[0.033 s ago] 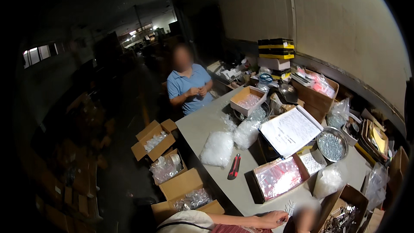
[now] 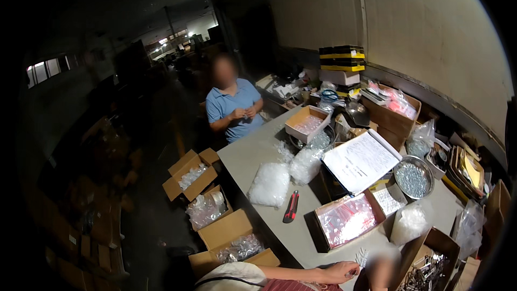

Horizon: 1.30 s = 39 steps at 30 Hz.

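My hand (image 2: 338,272) rested at the bench's (image 2: 253,153) near edge, fingers pinched on a small clear bag (image 2: 361,257); which hand it was, I cannot tell. Just beyond sat a box of red-striped bags (image 2: 347,220). Left of it, a red utility knife (image 2: 291,207) lay on bare bench.

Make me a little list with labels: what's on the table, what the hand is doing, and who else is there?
table: long grey table along the wall
hand: one hand at the near table edge, touching small clear bags; which hand it is, cannot tell
near it: box of red-and-clear bags, red-and-black utility knife
also on table: clear bag bundles, metal bowl of small parts, sheet of paper
other person: in a blue shirt, hands together
floor: open cardboard boxes
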Motion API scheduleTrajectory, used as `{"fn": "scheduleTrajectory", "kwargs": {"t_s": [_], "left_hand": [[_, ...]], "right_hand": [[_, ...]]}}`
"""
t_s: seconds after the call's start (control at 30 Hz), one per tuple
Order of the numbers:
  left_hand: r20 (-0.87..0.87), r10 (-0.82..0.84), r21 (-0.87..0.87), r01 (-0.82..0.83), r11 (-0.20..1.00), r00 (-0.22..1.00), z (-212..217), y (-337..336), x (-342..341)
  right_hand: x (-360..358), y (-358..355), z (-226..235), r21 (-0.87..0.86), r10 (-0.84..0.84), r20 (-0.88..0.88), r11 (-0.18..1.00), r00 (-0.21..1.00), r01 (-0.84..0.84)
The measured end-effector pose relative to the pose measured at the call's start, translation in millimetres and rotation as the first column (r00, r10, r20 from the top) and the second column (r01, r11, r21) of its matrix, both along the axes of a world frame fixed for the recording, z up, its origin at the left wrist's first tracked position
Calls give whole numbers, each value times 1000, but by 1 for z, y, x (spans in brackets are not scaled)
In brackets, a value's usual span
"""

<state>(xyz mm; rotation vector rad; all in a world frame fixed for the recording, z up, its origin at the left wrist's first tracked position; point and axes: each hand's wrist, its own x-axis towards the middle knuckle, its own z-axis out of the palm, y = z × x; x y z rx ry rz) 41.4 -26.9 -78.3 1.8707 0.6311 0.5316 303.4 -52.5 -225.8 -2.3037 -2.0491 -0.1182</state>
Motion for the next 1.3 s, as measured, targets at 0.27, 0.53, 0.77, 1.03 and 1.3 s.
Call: {"fn": "scheduleTrajectory", "kwargs": {"t_s": [0.27, 0.53, 0.77, 1.03, 1.3], "left_hand": [[10, -10, -2, 10, 1000, 1000, 7, 0, 4], [-8, -40, -36, 39, 999, 999, 4, 2, 7], [40, 2, -35, -1, 999, 999, -4, -1, 0], [-1, -50, -17, 50, 999, 999, -61, 4, 17], [84, 24, -130, -13, 991, 996, -80, 14, 3]], "right_hand": [[-42, -13, 155, 36, 32, -202, 999, 979, -25], [-34, -18, 144, 0, 51, -139, 999, 989, -51], [-31, -1, 116, -42, 54, -143, 997, 988, -61], [-17, 20, 77, -36, -45, -75, 998, 996, 42], [20, 19, 13, 29, 0, 9, 1000, 1000, 0]]}}
